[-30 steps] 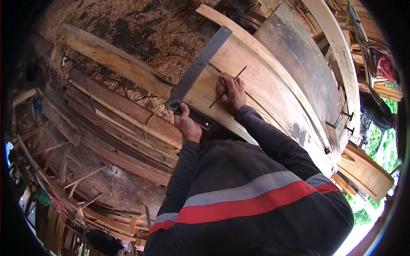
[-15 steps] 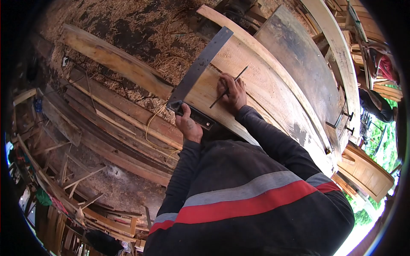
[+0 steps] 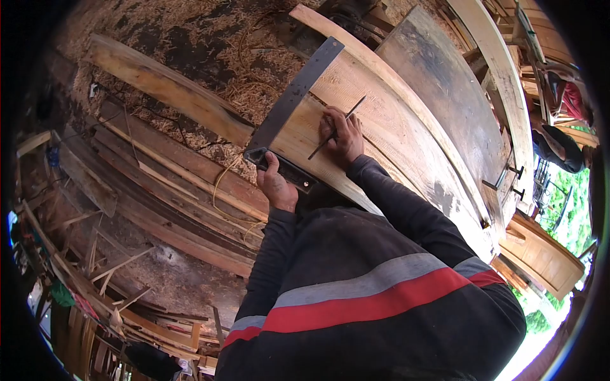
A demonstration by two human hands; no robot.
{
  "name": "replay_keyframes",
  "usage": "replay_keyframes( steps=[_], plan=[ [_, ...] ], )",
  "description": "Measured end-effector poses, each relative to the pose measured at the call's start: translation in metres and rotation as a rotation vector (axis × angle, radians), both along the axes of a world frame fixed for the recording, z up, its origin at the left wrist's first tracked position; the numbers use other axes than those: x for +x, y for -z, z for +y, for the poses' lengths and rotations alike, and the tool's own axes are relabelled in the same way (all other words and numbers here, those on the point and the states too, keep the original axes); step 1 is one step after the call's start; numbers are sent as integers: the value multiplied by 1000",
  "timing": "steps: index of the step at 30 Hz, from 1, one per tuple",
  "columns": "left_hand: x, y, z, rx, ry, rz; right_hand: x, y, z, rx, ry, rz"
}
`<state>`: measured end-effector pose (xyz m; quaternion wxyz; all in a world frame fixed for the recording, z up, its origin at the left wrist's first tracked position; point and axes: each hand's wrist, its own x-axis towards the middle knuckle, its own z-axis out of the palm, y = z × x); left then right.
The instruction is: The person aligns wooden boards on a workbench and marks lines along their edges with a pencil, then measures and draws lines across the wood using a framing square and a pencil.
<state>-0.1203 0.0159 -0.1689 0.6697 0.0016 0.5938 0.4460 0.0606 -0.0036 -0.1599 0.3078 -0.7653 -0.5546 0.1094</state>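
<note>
A dark metal carpenter's square [image 3: 298, 86] lies with its long blade across the end of a pale wooden board [image 3: 304, 132]. My left hand [image 3: 277, 186] grips the square's stock at the board's near edge, the thumb pressed on top. Over the board, my right hand [image 3: 344, 136] rests with its fingers closed around a thin dark pencil [image 3: 358, 106]. The pencil slants across the hand, clear of the blade. Its lower end is near the wood; I cannot tell whether it touches.
Another plank [image 3: 168, 86] reaches in from the left towards the square's corner. Long boards [image 3: 184, 209] lie stacked at left, with a yellow cord [image 3: 219, 184] across them. Wood shavings [image 3: 152, 32] cover the floor. Another person's arm [image 3: 556, 143] shows at far right.
The view has shifted slightly, so everything sits a little further left. Both hands keep their holds, and the square stays across the board's end.
</note>
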Motion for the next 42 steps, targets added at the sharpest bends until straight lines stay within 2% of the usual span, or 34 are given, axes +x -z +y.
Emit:
replay_keyframes(
  steps=[10,12,25,28,30,33,36,38,40,42],
  plan=[
    [1,3,1,10,0,19,3,4,-4,-28,-9,38],
    [-1,6,-1,79,23,6,2,2,-4,-40,-8,33],
    [4,0,-1,15,-9,5,3,2,-3,-19,-11,49],
    [3,7,0,45,14,108,2,2,-2,-18,-6,51],
    [3,-4,2,31,-4,-11,3,-3,-4,-32,-9,43],
    [-2,2,0,37,28,-56,2,-5,-2,-25,-16,5],
    [2,6,0,53,-23,35,1,-7,0,-15,-31,38],
    [0,1,2,51,-19,27,1,-15,-1,-193,57,172],
    [2,-10,4,18,2,-41,2,-6,-3,-156,67,211],
    [2,-9,3,-3,-9,-37,2,7,-8,44,112,408]
  ],
)
